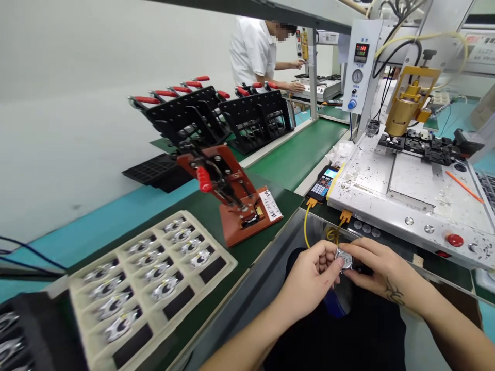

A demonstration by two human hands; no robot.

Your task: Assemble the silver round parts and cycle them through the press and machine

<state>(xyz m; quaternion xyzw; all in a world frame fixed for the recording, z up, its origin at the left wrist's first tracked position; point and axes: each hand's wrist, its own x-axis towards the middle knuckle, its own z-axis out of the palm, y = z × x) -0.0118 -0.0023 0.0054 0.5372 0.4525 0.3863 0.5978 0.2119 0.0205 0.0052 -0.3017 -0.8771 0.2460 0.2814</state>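
Both my hands meet low in the middle, in front of the bench edge, around one small shiny metal part (344,258). My left hand (315,275) is curled with its fingers closed on the part's left side. My right hand (373,265) pinches the part from the right. To the left lies a cream tray (222,268) with several chrome emblem pieces (165,287) in its pockets. A red-brown clamp fixture (232,198) with a red-handled toggle stands just beyond the tray.
A white bench machine (410,190) with a gold cylinder head (406,105) and a red button (455,239) stands at right. A handheld keypad (324,183) lies by it. Black racks (216,118) sit behind. A person in a white shirt (253,49) works at the far bench.
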